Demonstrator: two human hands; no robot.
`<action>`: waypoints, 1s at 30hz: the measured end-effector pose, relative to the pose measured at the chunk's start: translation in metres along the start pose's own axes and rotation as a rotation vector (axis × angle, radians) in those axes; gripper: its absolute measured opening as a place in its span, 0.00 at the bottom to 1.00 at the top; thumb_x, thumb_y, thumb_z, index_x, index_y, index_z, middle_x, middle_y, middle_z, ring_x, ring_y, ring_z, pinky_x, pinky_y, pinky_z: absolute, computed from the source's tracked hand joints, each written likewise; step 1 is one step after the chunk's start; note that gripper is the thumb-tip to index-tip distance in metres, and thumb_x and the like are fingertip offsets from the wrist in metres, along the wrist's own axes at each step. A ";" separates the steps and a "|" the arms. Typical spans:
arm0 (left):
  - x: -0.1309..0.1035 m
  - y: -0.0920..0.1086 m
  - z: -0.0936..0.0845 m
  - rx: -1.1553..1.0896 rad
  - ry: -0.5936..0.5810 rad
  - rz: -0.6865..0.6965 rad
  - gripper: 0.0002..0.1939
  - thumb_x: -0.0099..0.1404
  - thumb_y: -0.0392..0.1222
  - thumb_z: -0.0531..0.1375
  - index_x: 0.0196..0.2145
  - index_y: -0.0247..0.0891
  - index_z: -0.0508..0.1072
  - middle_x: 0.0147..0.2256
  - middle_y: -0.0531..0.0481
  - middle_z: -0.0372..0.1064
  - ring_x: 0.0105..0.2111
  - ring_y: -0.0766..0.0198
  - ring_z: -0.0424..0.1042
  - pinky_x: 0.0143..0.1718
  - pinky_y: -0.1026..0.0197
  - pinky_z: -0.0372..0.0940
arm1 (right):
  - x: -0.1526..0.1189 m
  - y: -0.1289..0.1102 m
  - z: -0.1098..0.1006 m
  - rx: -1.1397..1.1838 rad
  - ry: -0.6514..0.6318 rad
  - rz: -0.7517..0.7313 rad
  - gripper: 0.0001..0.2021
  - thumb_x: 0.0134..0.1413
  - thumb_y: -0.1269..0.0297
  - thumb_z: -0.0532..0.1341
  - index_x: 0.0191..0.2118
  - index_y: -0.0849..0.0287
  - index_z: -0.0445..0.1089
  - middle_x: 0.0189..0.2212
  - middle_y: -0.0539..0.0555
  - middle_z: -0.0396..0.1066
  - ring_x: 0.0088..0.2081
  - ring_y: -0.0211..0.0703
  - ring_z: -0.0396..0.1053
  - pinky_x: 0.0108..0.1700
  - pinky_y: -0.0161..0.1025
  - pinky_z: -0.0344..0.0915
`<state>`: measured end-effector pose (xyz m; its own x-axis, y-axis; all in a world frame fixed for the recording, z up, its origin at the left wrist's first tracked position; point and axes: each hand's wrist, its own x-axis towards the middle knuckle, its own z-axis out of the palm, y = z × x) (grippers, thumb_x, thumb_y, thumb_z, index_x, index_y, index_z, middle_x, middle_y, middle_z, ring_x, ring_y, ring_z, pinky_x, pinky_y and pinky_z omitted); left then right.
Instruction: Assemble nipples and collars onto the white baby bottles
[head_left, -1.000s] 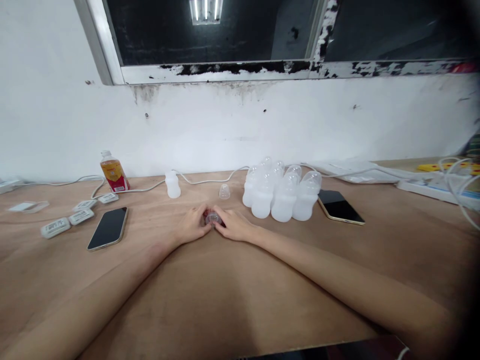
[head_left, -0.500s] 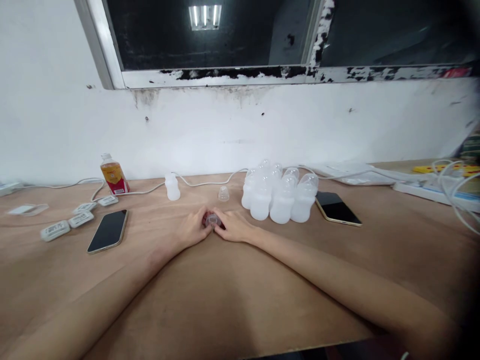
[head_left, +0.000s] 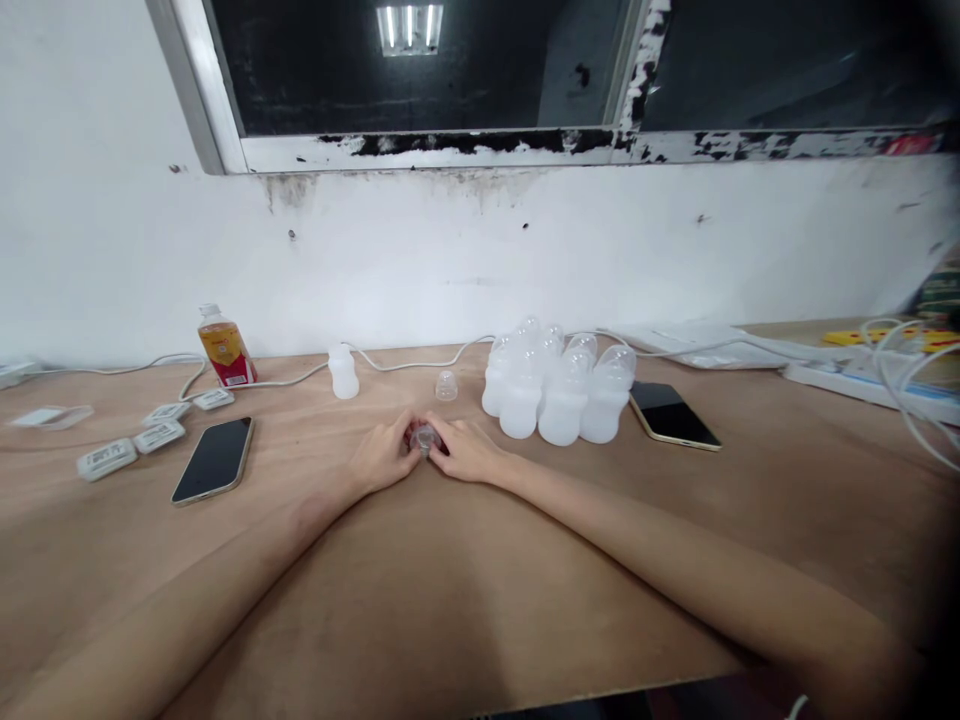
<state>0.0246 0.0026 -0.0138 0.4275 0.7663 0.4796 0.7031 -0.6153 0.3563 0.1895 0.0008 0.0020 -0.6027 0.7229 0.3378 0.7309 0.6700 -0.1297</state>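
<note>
Both my hands meet over the middle of the table. My left hand (head_left: 388,452) and my right hand (head_left: 461,448) pinch a small translucent bottle nipple (head_left: 425,437) between them, one from each side. Its narrow tip points toward me; the fingers hide part of its rim. Just beyond the hands a clear domed bottle cap (head_left: 446,386) stands on the table. Farther left is an uncapped white baby bottle (head_left: 344,373), upright. To the right of my hands several white baby bottles (head_left: 564,408) with clear domed caps stand in a tight group.
On the brown table (head_left: 420,600) lie a phone (head_left: 214,461) at left and another phone (head_left: 675,416) right of the bottles. A drink bottle (head_left: 227,350), small white labelled packs (head_left: 159,436) and a white cable (head_left: 412,366) run along the back, near the wall.
The hands keep the same grip on the nipple with hardly any movement. The whole view has shifted very slightly.
</note>
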 end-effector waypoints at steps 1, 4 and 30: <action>0.000 0.000 0.001 0.004 0.003 -0.004 0.09 0.52 0.38 0.51 0.34 0.38 0.59 0.27 0.53 0.64 0.26 0.67 0.63 0.28 0.64 0.56 | 0.000 0.000 0.000 0.009 0.005 0.001 0.15 0.48 0.65 0.48 0.44 0.58 0.54 0.27 0.51 0.66 0.26 0.39 0.62 0.26 0.33 0.48; 0.001 -0.001 0.003 0.006 0.020 -0.014 0.07 0.52 0.39 0.51 0.32 0.37 0.59 0.25 0.54 0.63 0.24 0.68 0.62 0.26 0.65 0.55 | 0.000 0.000 0.000 0.039 0.017 0.008 0.14 0.48 0.66 0.48 0.44 0.58 0.54 0.27 0.50 0.66 0.26 0.38 0.62 0.26 0.32 0.48; 0.000 -0.002 0.003 0.057 -0.003 -0.051 0.09 0.53 0.42 0.52 0.33 0.37 0.59 0.26 0.54 0.64 0.23 0.68 0.63 0.25 0.66 0.55 | 0.001 -0.002 -0.002 0.043 -0.005 0.021 0.16 0.48 0.64 0.49 0.45 0.59 0.54 0.29 0.51 0.66 0.28 0.38 0.63 0.28 0.33 0.49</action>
<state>0.0250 0.0047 -0.0171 0.3922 0.7969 0.4595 0.7551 -0.5642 0.3339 0.1878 -0.0005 0.0041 -0.5892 0.7373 0.3304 0.7289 0.6616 -0.1764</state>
